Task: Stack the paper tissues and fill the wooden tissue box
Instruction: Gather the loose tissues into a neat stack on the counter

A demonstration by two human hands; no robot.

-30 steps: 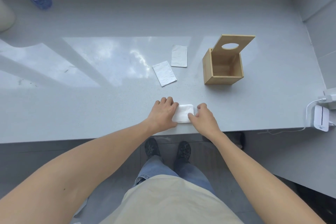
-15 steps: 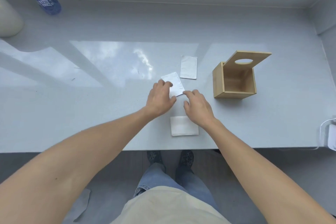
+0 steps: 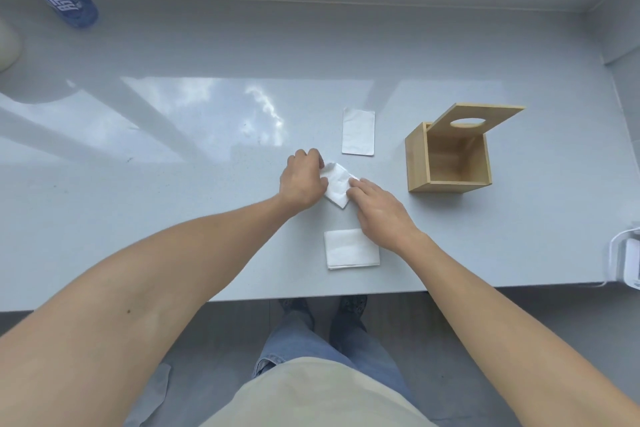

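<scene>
A pale worktop [image 3: 173,218] carries everything. At its right a wooden tissue box [image 3: 446,163] is stood with its lid [image 3: 479,120] propped up — the cavity left clear for filling. A stack of tissues [image 3: 351,249] is laid near the front edge. One tissue [image 3: 358,132] lies farther off. Another tissue [image 3: 336,184] is pinched between the left hand [image 3: 302,180] and right hand [image 3: 379,206] — both grips clamped on it, probably for squaring onto the stack.
</scene>
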